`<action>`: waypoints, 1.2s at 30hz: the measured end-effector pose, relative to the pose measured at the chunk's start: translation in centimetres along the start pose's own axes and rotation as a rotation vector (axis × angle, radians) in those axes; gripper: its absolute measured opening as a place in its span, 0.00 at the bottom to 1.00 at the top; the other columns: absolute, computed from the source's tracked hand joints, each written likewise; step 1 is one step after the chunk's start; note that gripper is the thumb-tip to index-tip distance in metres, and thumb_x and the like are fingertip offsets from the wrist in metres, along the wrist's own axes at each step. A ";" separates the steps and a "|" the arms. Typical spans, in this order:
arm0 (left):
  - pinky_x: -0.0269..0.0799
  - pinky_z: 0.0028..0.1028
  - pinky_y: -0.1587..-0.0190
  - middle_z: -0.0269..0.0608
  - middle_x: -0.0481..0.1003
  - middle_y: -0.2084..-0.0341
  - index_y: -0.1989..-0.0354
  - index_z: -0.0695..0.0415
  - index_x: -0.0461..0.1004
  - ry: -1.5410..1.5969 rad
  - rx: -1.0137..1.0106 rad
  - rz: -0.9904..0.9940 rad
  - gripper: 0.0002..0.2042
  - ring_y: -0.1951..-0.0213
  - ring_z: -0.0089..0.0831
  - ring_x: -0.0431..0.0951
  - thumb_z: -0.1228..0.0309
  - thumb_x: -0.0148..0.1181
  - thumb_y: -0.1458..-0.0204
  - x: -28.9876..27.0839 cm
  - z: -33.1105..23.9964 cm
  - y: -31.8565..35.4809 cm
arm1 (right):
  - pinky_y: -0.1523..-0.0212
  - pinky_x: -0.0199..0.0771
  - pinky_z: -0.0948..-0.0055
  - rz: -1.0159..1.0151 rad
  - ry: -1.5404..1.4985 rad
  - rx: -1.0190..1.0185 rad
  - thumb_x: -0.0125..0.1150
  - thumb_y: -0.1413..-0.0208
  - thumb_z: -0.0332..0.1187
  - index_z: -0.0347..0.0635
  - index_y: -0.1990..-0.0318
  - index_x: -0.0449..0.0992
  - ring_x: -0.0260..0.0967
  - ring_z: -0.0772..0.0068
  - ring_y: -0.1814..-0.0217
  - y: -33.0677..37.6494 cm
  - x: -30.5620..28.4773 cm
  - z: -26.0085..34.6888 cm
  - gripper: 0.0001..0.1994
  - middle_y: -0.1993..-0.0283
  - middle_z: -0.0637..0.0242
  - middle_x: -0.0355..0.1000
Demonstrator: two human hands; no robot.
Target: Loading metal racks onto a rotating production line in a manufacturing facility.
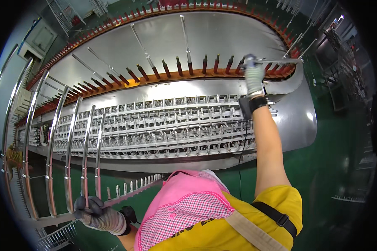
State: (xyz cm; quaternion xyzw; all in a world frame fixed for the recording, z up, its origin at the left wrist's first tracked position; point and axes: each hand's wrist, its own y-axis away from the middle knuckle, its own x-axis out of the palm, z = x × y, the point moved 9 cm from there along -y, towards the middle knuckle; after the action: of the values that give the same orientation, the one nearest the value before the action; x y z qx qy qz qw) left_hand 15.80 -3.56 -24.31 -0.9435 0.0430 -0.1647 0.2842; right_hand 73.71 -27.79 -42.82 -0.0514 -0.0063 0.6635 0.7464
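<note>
Left grip closed, gloved fingers wrapped round the foot of a shiny metal tube, down in the lower left of the frame! It's one in a row of upright tubes fanning up the left side, all rising from a rack bar. Over to the upper right: the right grip is at one end of another tube, lying almost level, but those fingertips are a blur, so whether they clasp it I cannot tell.

How would these handle? Stiff, I'd say, slim and probably light, with a polished skin that looks slippery even through a glove; scratches are a likelier worry than breakage. Best hold, by my reckoning: round the plain shaft, near the lower end or at mid-length where it should balance.

And look at the pose! Right forearm reaching nearly straight up the frame, past the right end of the racks of small fittings, black wristband showing, hand by the line of red pegs along the silver tabletop. Left arm low and short in view, wrist just beside the pink checked cloth
</note>
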 end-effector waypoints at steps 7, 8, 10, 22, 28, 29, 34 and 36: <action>0.46 0.16 0.86 0.28 0.50 0.92 0.70 0.67 0.68 -0.012 -0.001 -0.054 0.21 0.90 0.15 0.46 0.56 0.45 0.49 0.6 0.0 0.6 | 0.71 0.69 0.68 0.128 0.582 0.027 0.47 0.50 0.42 0.36 0.65 0.70 0.71 0.63 0.71 -6.3 2.8 -0.9 0.16 0.75 0.59 0.71; 0.46 0.16 0.86 0.28 0.50 0.92 0.70 0.67 0.68 -0.015 0.003 -0.055 0.21 0.90 0.15 0.46 0.56 0.45 0.49 1.0 -0.1 0.7 | 0.67 0.68 0.64 0.151 0.760 -0.017 0.46 0.50 0.43 0.35 0.64 0.69 0.71 0.59 0.68 -6.5 3.5 -1.4 0.17 0.73 0.55 0.71; 0.47 0.15 0.86 0.28 0.50 0.93 0.70 0.68 0.68 -0.052 0.015 -0.106 0.21 0.90 0.15 0.46 0.56 0.46 0.49 0.7 -0.3 0.5 | 0.61 0.66 0.62 0.202 0.629 0.008 0.46 0.50 0.43 0.36 0.63 0.69 0.69 0.55 0.65 -5.5 5.1 -3.6 0.17 0.73 0.53 0.71; 0.46 0.15 0.84 0.31 0.59 0.88 0.71 0.66 0.69 -0.165 -0.044 -0.257 0.20 0.88 0.15 0.53 0.56 0.47 0.51 -5.2 1.4 -0.2 | 0.59 0.65 0.74 1.336 -0.031 -0.273 0.52 0.52 0.39 0.36 0.53 0.63 0.65 0.70 0.63 30.1 19.7 4.3 0.21 0.62 0.65 0.68; 0.55 0.18 0.81 0.38 0.68 0.84 0.67 0.64 0.69 -0.086 -0.202 0.010 0.23 0.85 0.20 0.61 0.52 0.46 0.52 -6.1 5.4 0.1 | 0.68 0.62 0.87 1.917 -0.675 0.811 0.51 0.50 0.43 0.40 0.52 0.65 0.62 0.86 0.67 53.4 18.2 14.7 0.21 0.66 0.73 0.68; 0.58 0.21 0.79 0.39 0.68 0.84 0.66 0.64 0.69 -0.086 -0.283 0.109 0.23 0.83 0.22 0.64 0.52 0.46 0.52 -7.3 6.9 0.3 | 0.71 0.61 0.88 1.916 -0.747 0.937 0.50 0.50 0.43 0.41 0.54 0.67 0.62 0.86 0.70 55.4 18.9 13.5 0.19 0.69 0.74 0.68; 0.65 0.29 0.61 0.43 0.70 0.69 0.59 0.65 0.67 -0.403 -0.397 0.590 0.20 0.67 0.30 0.71 0.61 0.52 0.54 -6.9 5.9 -1.9 | 0.79 0.60 0.89 1.786 -0.683 1.164 0.50 0.49 0.44 0.41 0.61 0.71 0.63 0.84 0.78 58.8 20.5 9.6 0.16 0.74 0.74 0.67; 0.65 0.29 0.58 0.45 0.69 0.64 0.54 0.64 0.63 -0.461 -0.152 0.444 0.21 0.63 0.32 0.70 0.63 0.52 0.54 -8.9 3.7 -4.8 | 0.82 0.63 0.87 1.719 -0.546 0.995 0.49 0.49 0.44 0.40 0.66 0.71 0.64 0.82 0.80 59.5 21.4 8.1 0.15 0.77 0.73 0.66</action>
State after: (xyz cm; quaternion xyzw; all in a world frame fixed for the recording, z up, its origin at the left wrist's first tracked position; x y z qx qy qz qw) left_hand 8.62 3.91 -27.08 -0.9420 0.1943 0.1229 0.2443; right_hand 16.78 0.81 -41.14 0.4289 0.1385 0.8899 -0.0704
